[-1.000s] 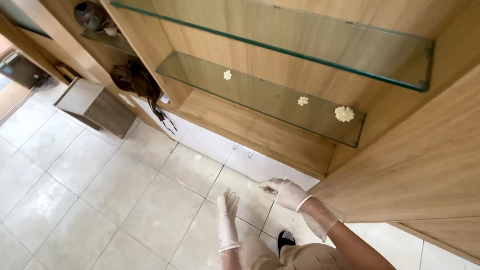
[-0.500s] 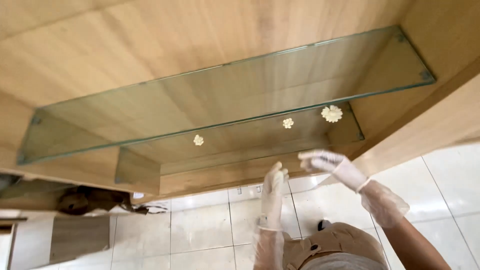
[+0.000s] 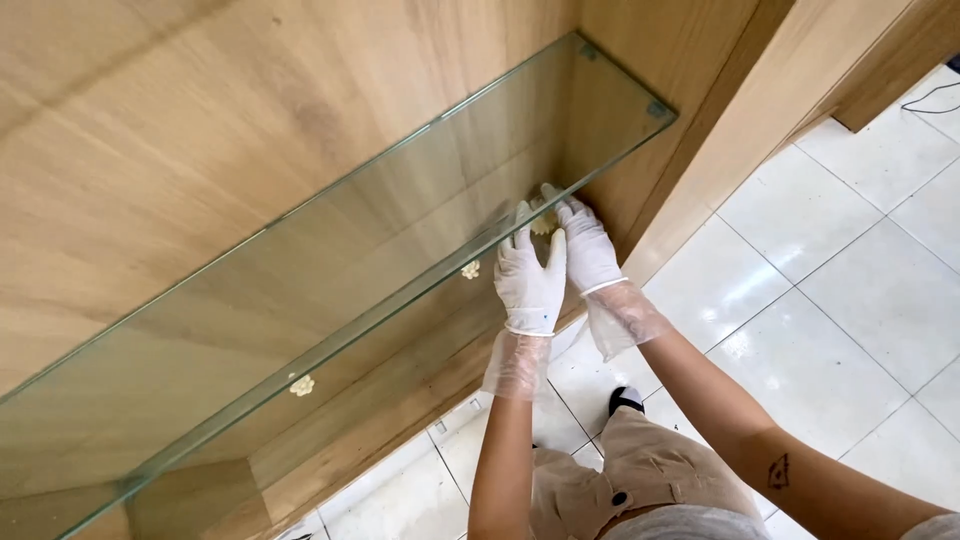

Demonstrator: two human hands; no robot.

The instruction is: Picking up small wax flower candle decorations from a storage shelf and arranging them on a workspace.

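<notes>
1. under the front edge of the upper glass shelf (image 3: pixel 330 300), in the head view, both gloved hands reach in toward the small cream flower-shaped ornament (image 3: pixel 541 224) lying on the lower glass shelf (image 3: pixel 400 350), near its right end by the wooden side panel (image 3: pixel 720 150).
2. same view: the left hand (image 3: pixel 530 283) is spread flat, fingers stretched upward and apart, gripping nothing; its fingertips sit just below and left of the ornament, touching or nearly touching it, i cannot tell which through the glass.
3. same view: the right hand (image 3: pixel 587 250) lies just beside the left, fingers extended and loosely together, also holding nothing; its fingertips come in from the ornament's right side, and it looks the nearer of the two.
4. same view: the ornament lies straight ahead of both hands, deeper into the cabinet, between the two sets of fingertips. it is roundish, so no long axis shows.
5. same view: two similar ornaments rest on the same shelf, one (image 3: pixel 470 269) near to the left, another (image 3: pixel 301 385) well apart toward the far left; pale floor tiles (image 3: pixel 850 330) lie below.
</notes>
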